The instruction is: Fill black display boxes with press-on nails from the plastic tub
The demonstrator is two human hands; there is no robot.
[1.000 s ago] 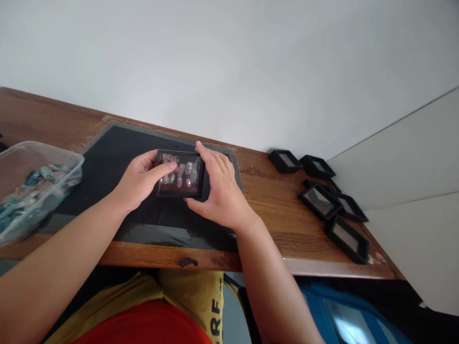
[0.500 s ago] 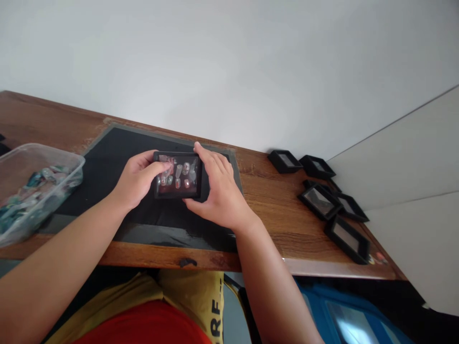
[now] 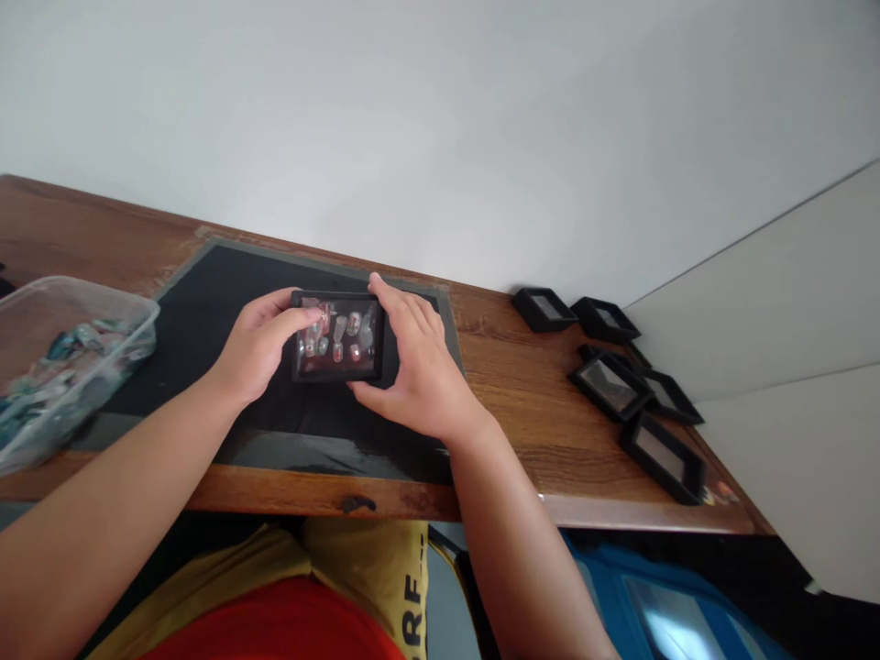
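Just left of the frame's centre, the left hand (image 3: 258, 348) and right hand (image 3: 416, 367) clasp opposite ends of a black-rimmed rectangular case (image 3: 335, 376) showing small glossy pieces (image 3: 338, 351), over a flat black mat (image 3: 206, 316).

On my left I have a clear plastic tub (image 3: 82, 301) with glossy teal and whitish pieces (image 3: 72, 353) heaped inside. A black mat (image 3: 203, 312) lies on my wooden table (image 3: 505, 394), which runs along a pale wall (image 3: 412, 119) on the far side. To my right sit several black frames (image 3: 611, 385), some touching; below the near edge there, I see something blue (image 3: 639, 561).
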